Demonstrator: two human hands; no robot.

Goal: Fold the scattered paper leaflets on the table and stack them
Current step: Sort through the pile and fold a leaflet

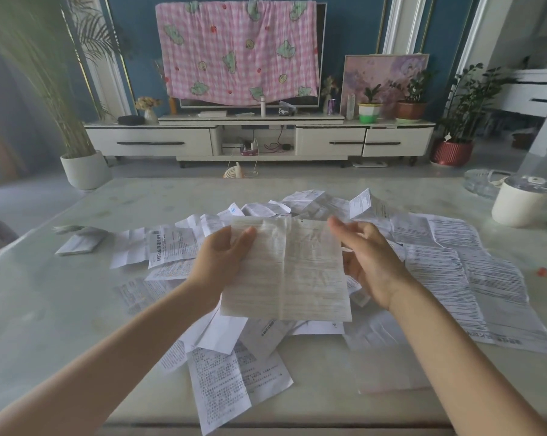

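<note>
Leaflet (284,269) between left fingers (245,238) and right fingers (339,226)

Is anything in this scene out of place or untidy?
Yes. Unfolded leaflets lie scattered and overlapping across the table. Behind it, a pink checked cloth hangs over the television, which is unusual.

Folded stack (78,243) lies left of scattered leaflets (438,262) on table (45,309).

Thin matt paper on the lifted leaflet (286,269), creased into a grid, faintly translucent. Scattered leaflets (454,272): same matt, wrinkled paper. Tabletop (61,309) smooth, pale, softly glossy, stone-like. Beyond, checked cloth (237,51), crinkled and matt.
</note>
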